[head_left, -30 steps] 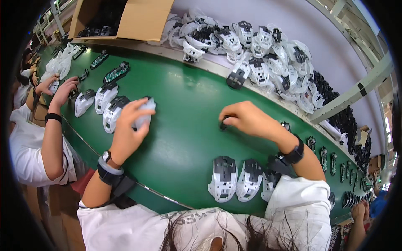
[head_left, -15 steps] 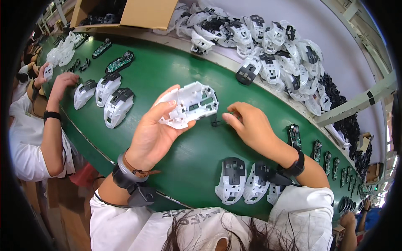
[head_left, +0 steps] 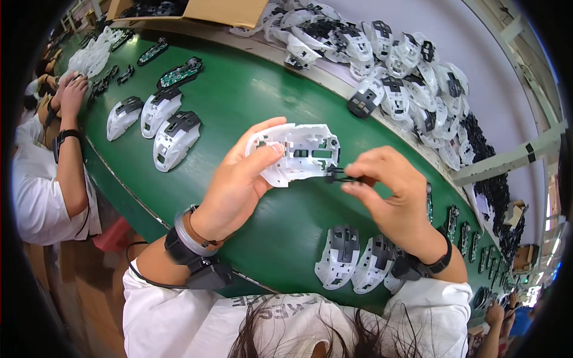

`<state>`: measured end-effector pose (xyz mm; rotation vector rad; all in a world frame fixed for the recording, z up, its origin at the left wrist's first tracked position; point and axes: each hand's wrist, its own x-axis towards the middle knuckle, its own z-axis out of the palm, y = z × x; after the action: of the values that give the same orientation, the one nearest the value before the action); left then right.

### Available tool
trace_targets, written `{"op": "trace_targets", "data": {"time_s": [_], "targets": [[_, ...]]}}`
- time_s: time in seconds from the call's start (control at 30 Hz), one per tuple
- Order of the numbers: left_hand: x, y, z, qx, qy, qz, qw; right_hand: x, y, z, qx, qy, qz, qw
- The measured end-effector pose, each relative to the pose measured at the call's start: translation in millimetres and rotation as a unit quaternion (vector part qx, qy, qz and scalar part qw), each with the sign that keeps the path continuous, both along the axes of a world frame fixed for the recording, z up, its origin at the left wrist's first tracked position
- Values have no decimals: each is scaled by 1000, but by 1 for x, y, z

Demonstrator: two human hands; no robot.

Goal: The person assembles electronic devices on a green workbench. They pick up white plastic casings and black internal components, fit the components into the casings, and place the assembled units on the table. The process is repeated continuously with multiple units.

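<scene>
My left hand [head_left: 234, 186] holds a white plastic mouse shell [head_left: 301, 169] above the green table. Its hollow inner side, with ribs and cut-outs, faces up, and my thumb presses inside it. Between the thumb and fingers of my right hand [head_left: 395, 190] is a small black plastic part [head_left: 340, 175] with thin prongs. Its tip is by the shell's lower right corner; whether they touch I cannot tell. Nearest my right forearm, white mouse shells with dark tops, one here [head_left: 338, 258], lie in a row.
More shells [head_left: 176, 140] and green circuit boards [head_left: 181, 73] lie on the left. A heap of white shells [head_left: 397, 89] fills the shelf behind, beside a cardboard box [head_left: 224, 13]. Boards line the right side [head_left: 452, 222]. A co-worker's arm [head_left: 70, 161] is at far left.
My right hand has closed on the black part, which earlier was beside the shell and apart from my fingers. The shell has shifted right and turned slightly in my left hand.
</scene>
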<state>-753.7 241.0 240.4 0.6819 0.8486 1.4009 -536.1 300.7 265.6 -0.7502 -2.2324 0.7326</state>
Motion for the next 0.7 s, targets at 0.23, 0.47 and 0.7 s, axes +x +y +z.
{"op": "trace_targets", "data": {"time_s": [0.23,0.47,0.7], "targets": [[16,-2,5,7,12,-31,999,-26,12,-18,172,21,-3,985],[21,-7,-2,29,127,-2,992,-26,8,-22,186,-25,-26,982],[28,-14,3,51,206,56,976,-27,-5,-19,211,-100,-34,972]]}}
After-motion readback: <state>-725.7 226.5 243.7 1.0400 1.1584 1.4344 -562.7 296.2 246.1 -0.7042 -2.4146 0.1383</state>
